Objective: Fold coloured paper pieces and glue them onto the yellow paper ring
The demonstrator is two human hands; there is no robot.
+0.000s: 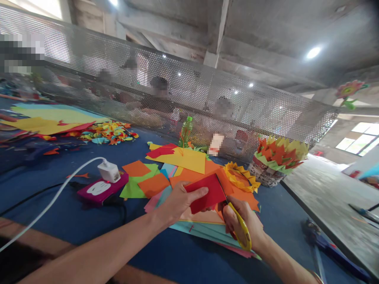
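left hand (179, 200) pinches the flat red paper rectangle (215, 189) (probably light, easily creased) at left; right hand (251, 221) grips yellow-handled scissors (238, 218).

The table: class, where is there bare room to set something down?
Free: the table between the paper pile and blue-handled tool; also between the power strip and left forearm. Crowded: the middle, around the left hand and right hand, and the far left, with scraps.
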